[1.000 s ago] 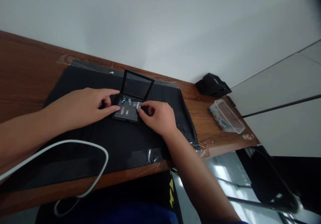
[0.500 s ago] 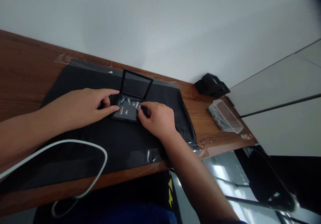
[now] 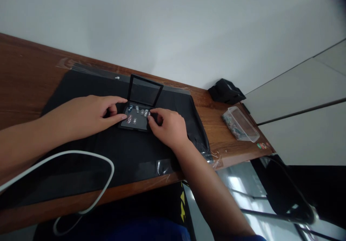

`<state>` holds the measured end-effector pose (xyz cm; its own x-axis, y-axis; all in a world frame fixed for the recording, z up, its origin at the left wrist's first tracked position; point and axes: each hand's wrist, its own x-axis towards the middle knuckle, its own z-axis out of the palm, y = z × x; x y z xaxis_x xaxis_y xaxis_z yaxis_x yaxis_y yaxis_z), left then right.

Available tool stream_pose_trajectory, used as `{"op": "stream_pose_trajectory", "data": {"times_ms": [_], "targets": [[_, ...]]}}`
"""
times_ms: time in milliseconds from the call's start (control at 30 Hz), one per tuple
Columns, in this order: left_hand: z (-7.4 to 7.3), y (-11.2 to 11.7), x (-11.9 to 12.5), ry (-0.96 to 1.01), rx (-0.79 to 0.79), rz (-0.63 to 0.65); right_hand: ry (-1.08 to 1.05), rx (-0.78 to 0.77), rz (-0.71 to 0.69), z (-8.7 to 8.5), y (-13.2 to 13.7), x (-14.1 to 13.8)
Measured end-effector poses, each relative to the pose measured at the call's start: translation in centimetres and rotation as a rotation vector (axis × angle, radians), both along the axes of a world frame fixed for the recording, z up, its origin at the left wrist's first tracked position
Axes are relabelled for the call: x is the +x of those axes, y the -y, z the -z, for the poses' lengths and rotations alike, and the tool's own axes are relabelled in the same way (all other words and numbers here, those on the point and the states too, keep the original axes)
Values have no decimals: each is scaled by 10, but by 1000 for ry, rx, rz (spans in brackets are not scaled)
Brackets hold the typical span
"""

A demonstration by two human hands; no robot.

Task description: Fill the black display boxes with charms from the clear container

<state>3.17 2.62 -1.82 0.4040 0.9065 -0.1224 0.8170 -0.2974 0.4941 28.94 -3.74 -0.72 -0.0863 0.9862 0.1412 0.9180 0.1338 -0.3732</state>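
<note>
A small black case (image 3: 134, 128) stands on the black mat with its clear-windowed lid (image 3: 145, 90) raised. Several small shiny decorated pieces (image 3: 134, 120) lie inside; their exact kind is too small to tell. At the case's left side is my left hand (image 3: 92, 113). Its index finger and thumb are spread, their tips at the case's edge, and nothing shows between them. My right hand (image 3: 170, 125) reaches in at the right side. Its thumb and index finger come together at a small shiny piece (image 3: 149, 114), partly hidden by the fingertips.
The black mat (image 3: 129, 161) is taped to a wooden table (image 3: 208, 122). A white cable (image 3: 108, 161) loops over its front edge. To the right stand a black holder (image 3: 226, 91) and a clear plastic box (image 3: 241, 124) of small packets. A tiny white bit (image 3: 117, 77) lies behind the case.
The whole view has shifted slightly, with everything a little further left. Both hands keep their places at the case, and its lid stays raised.
</note>
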Motion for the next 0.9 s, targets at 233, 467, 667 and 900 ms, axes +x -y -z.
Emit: {"op": "stream_pose_trajectory", "data": {"times_ms": [233,467,667,900], "targets": [[0,0,-1,-26,-9,18,-502,23,32,-2,-7,27],[-2,3,1,41,17,6,-436,376,343,-93,2,139],[-9,8,5,80,12,38,119,91,884,-115,2,266],[-12,11,6,67,30,114,-71,-5,673,-77,19,317]]}}
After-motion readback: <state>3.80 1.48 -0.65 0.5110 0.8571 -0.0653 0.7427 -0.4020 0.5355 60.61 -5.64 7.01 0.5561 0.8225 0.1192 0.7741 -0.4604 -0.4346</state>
